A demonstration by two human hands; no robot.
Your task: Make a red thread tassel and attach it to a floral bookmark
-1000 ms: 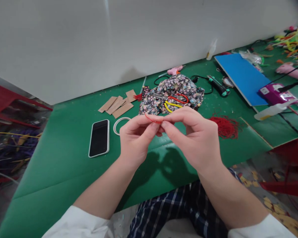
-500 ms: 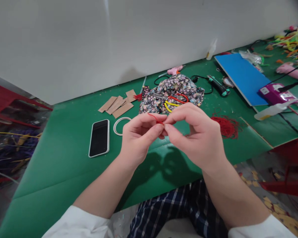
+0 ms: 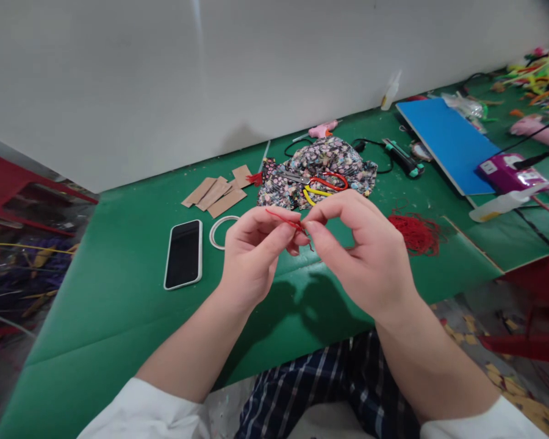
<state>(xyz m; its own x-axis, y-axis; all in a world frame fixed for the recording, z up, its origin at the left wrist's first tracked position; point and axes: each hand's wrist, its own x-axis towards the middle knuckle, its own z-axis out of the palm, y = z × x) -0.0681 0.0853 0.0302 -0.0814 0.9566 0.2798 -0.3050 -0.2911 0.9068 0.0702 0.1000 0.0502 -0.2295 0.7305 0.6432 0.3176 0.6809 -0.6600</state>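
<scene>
Red thread (image 3: 282,217) half-hidden in left grip (image 3: 249,256)

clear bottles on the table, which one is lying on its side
The near bottle beside the purple box: it lies flat, while the far bottle stands upright by the wall.

Gray wall (image 3: 119,73) w/ light streak (image 3: 197,18), grn tbl (image 3: 119,317) below, red chair (image 3: 7,171) far L, littered flr (image 3: 466,308)

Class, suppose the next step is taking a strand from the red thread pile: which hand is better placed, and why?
Probably the right hand: the red thread pile lies just to its right, while the left hand, farther away, pinches a red strand.
</scene>
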